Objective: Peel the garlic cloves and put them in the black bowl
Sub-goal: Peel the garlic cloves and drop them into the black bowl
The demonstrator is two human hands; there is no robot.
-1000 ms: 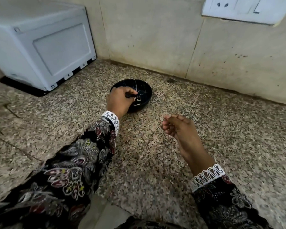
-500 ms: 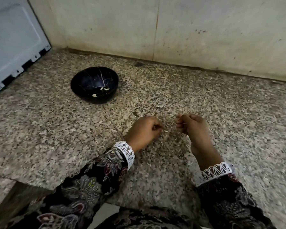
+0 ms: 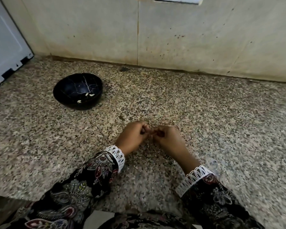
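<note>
Garlic cloves point(image 3: 87, 97), a few pale peeled ones, can be seen lying inside the black bowl point(image 3: 68, 90), which sits well apart from the hands, up and to the left on the counter. Whatever is being worked on is hidden: the fingertips of the left hand point(image 3: 132, 138) and right hand point(image 3: 168, 139) are curled in and pressed together at the middle, and what's pinched between them can't be made out, too small and blurry. Both hands are held low, just above or on the speckled granite counter point(image 3: 221, 129). Plenty of bare stone is left open to the right of the hands and between hands and bowl. The counter's front edge is crossed by the patterned sleeves point(image 3: 82, 192) with white lace cuffs. At the back the counter is met by a stained beige tiled wall point(image 3: 172, 38), and a white appliance point(image 3: 5, 47) is parked in the far left corner, near the bowl.
</note>
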